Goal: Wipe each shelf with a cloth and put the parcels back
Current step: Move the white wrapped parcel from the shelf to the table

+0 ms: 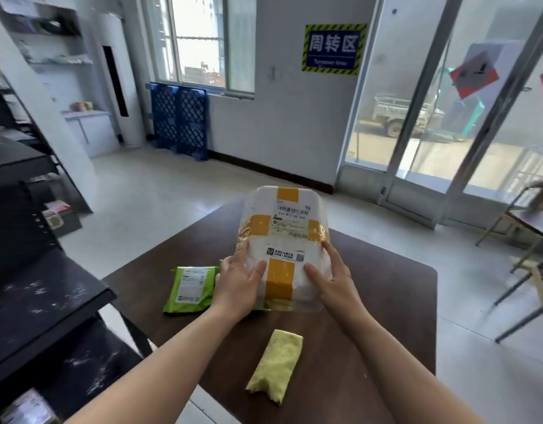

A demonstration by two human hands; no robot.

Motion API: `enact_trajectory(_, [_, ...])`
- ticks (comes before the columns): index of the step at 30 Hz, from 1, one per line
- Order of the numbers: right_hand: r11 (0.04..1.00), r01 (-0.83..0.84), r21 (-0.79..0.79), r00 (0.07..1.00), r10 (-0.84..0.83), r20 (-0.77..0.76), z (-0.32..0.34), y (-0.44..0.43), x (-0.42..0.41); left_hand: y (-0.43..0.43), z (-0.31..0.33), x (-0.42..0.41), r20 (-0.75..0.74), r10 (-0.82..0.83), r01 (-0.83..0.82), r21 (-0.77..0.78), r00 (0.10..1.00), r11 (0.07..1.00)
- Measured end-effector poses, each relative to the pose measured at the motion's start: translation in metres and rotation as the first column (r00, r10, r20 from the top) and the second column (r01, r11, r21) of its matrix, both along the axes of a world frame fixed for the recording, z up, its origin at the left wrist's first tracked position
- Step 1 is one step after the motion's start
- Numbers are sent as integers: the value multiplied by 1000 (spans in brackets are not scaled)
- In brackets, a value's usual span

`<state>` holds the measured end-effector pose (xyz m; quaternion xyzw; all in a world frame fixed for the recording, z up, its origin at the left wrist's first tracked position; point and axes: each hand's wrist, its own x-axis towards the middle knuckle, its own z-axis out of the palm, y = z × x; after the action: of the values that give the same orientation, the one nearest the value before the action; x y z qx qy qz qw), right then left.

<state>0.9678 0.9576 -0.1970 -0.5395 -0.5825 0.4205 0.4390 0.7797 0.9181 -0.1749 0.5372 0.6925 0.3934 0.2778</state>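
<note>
parcel (284,240): white, crossed by yellow tape bands
packet (191,289): lime green (white label)
cloth (276,365): pale yellow-green
desk (386,301): dark brown
shelf (34,301): black, white-speckled

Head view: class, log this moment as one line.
both hands: left hand, right hand | hold: white parcel | on table: green parcel, cloth

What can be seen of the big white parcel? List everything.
The white parcel is a rounded, flat package in glossy plastic wrap, crossed by yellow-orange tape strips, with a barcode label and a QR sticker on top. It is tilted, far end raised, over the brown table. The left hand and right hand grip its near corners.
</note>
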Motion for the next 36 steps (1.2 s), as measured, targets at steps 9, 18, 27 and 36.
enact_trajectory(9, [986, 121, -112, 991, -112, 79, -52, 38, 60, 69, -54, 61, 48, -142, 147, -127, 989, 981])
enact_trajectory(18, [949, 191, -250, 978, -164, 127, -104, 77, 84, 126, -109, 92, 50, -188, 194, -306, 981, 932])
enact_trajectory(27, [881, 189, -433, 982, -159, 104, -159, 108, 84, 163, -163, 93, 6, -187, 173, -411, 982, 895])
enact_trajectory(36, [856, 185, -482, 970, -79, 231, -185, 119, 69, 174, -197, 81, 15, -234, 210, -504, 972, 838])
